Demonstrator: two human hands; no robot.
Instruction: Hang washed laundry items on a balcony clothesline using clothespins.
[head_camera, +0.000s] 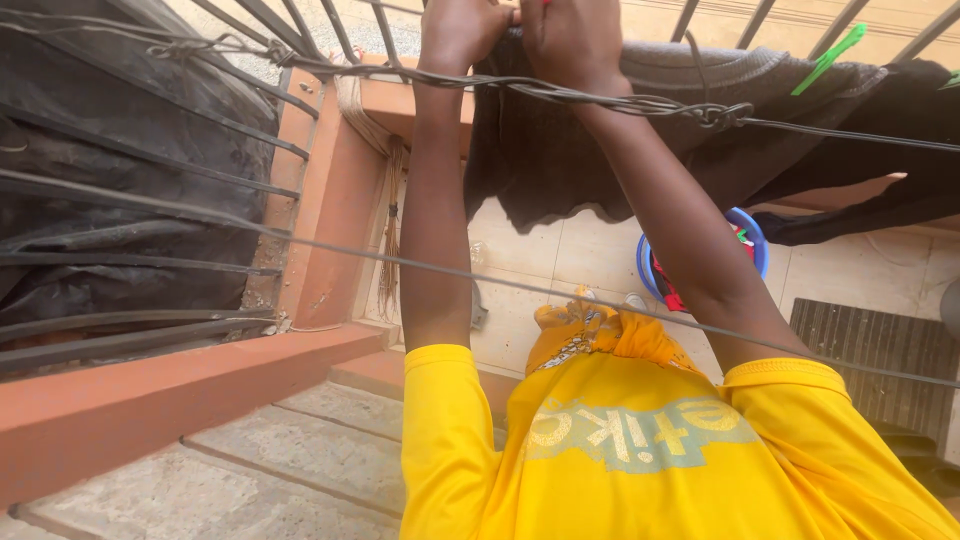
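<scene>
A dark grey garment (600, 150) hangs over a wire clothesline (640, 103) at the top of the view. Both my arms reach up out of yellow sleeves to its top edge. My left hand (455, 30) pinches the garment's upper left corner at the line. Right beside it, almost touching, my right hand (572, 35) closes on the same edge. A small red bit shows between the fingers at the frame's top; I cannot tell what it is. A second, lower wire (330, 248) crosses in front of my forearms.
A black garment (900, 130) hangs to the right, with a green peg (830, 58) above it. A blue basin (750, 235) holding coloured items sits on the tiled floor below, near a dark mat (870, 340). A terracotta ledge (180, 390), metal bars and black sheeting (120, 150) lie to the left.
</scene>
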